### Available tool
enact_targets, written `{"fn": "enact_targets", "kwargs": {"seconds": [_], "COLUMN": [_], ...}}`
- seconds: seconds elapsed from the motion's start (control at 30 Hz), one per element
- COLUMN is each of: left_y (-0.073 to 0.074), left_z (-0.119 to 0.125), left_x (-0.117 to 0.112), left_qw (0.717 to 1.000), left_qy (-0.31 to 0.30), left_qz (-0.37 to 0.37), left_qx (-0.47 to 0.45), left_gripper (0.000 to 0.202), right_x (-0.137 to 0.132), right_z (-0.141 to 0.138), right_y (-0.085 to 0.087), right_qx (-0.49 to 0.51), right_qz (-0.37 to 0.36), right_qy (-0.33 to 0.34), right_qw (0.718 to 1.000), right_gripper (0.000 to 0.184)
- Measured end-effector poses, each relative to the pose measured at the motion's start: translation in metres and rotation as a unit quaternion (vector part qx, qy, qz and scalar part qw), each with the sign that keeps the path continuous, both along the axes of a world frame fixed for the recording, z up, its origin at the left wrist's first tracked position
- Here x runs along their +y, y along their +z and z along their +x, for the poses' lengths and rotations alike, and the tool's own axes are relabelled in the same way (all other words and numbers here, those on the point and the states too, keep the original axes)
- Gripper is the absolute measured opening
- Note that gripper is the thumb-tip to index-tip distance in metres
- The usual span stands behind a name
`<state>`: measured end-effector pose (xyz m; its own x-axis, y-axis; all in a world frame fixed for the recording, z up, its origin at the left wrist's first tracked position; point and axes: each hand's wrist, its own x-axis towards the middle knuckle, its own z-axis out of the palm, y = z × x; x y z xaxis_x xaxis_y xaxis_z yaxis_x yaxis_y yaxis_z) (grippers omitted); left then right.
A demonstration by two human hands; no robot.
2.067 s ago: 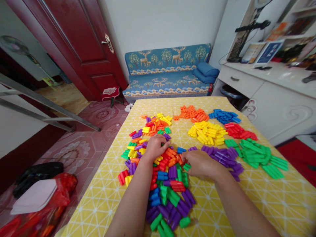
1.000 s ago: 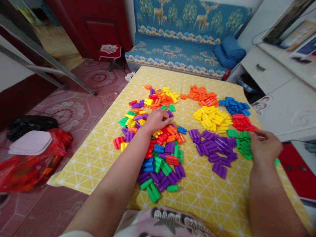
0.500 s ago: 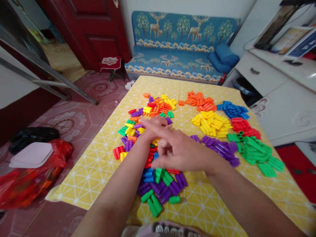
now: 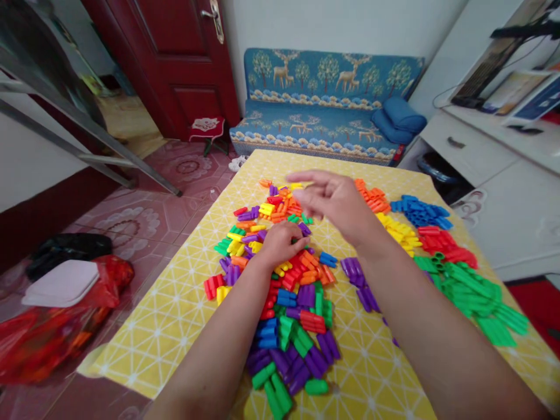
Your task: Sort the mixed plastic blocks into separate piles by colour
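Observation:
A mixed heap of coloured plastic blocks [image 4: 291, 303] lies on the yellow patterned tablecloth [image 4: 184, 309]. My left hand [image 4: 282, 242] rests on the heap's upper part with fingers curled over some blocks; what it holds is hidden. My right hand [image 4: 335, 201] hovers above the table over the far blocks, fingers stretched out and apart, holding nothing. To the right lie sorted piles: orange [image 4: 371, 197], blue [image 4: 420, 211], yellow [image 4: 400, 230], red [image 4: 441, 245], green [image 4: 475, 294] and purple [image 4: 361, 286], the last partly hidden by my right forearm.
A blue sofa with deer print [image 4: 326, 111] stands beyond the table, a dark red door [image 4: 170, 64] at the back left. White cabinets [image 4: 494, 169] line the right. On the tiled floor at left lie a red bag [image 4: 56, 326] and a white lid [image 4: 61, 283].
My right hand went out to the green pile, came back across the heap, and has now risen and moved farther from me over the table. My left hand stayed on the heap.

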<state>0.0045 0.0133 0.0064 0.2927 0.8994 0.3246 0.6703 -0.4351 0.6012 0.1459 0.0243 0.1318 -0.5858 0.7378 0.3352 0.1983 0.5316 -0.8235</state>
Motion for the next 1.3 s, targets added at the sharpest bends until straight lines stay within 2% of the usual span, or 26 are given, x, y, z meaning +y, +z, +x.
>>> {"fn": "enact_targets", "kwargs": {"seconds": [0.07, 0.1, 0.2, 0.3, 0.37, 0.43, 0.57, 0.67, 0.77, 0.93, 1.13, 1.3], "left_y": [-0.002, -0.004, -0.007, -0.006, -0.004, -0.003, -0.002, -0.003, -0.005, -0.003, 0.0, -0.002], "left_z": [-0.001, -0.001, -0.001, -0.001, 0.0, 0.0, 0.001, 0.001, 0.001, 0.002, 0.003, 0.002], "left_x": [-0.001, -0.001, -0.001, -0.002, -0.004, -0.005, -0.005, -0.005, -0.004, -0.005, -0.007, -0.006], "left_qw": [1.0, 0.999, 0.999, 0.999, 0.999, 0.999, 0.999, 0.999, 0.999, 0.999, 0.999, 0.999], "left_qy": [-0.015, -0.018, 0.002, 0.025, 0.032, 0.034, 0.036, 0.033, 0.031, 0.038, 0.031, 0.032], "left_qz": [0.02, 0.027, 0.025, 0.012, 0.008, 0.006, 0.006, 0.013, 0.018, 0.008, 0.009, 0.0], "left_qx": [0.014, 0.019, 0.023, 0.019, 0.018, 0.019, 0.016, 0.012, 0.006, -0.016, -0.032, -0.032], "left_gripper": [0.029, 0.029, 0.032, 0.034, 0.032, 0.031, 0.03, 0.029, 0.027, 0.023, 0.022, 0.022], "right_x": [0.043, 0.061, 0.084, 0.075, 0.068, 0.066, 0.07, 0.073, 0.074, 0.074, 0.072, 0.07], "right_z": [0.014, 0.02, 0.024, 0.012, 0.002, -0.006, -0.015, -0.019, -0.021, -0.023, -0.022, -0.022], "right_y": [-0.035, -0.055, -0.106, -0.133, -0.137, -0.133, -0.12, -0.116, -0.119, -0.125, -0.127, -0.129], "right_qx": [0.008, -0.026, -0.181, -0.258, -0.294, -0.324, -0.365, -0.377, -0.373, -0.366, -0.354, -0.349], "right_qz": [0.011, 0.005, -0.009, 0.032, 0.046, 0.049, 0.034, 0.015, 0.008, 0.001, 0.001, -0.006], "right_qy": [-0.165, -0.22, -0.222, -0.239, -0.248, -0.239, -0.19, -0.179, -0.182, -0.182, -0.174, -0.188], "right_qw": [0.986, 0.975, 0.958, 0.936, 0.922, 0.914, 0.911, 0.908, 0.91, 0.913, 0.919, 0.918], "right_gripper": [0.025, 0.021, 0.012, 0.023, 0.034, 0.038, 0.03, 0.03, 0.031, 0.019, 0.025, 0.018]}}
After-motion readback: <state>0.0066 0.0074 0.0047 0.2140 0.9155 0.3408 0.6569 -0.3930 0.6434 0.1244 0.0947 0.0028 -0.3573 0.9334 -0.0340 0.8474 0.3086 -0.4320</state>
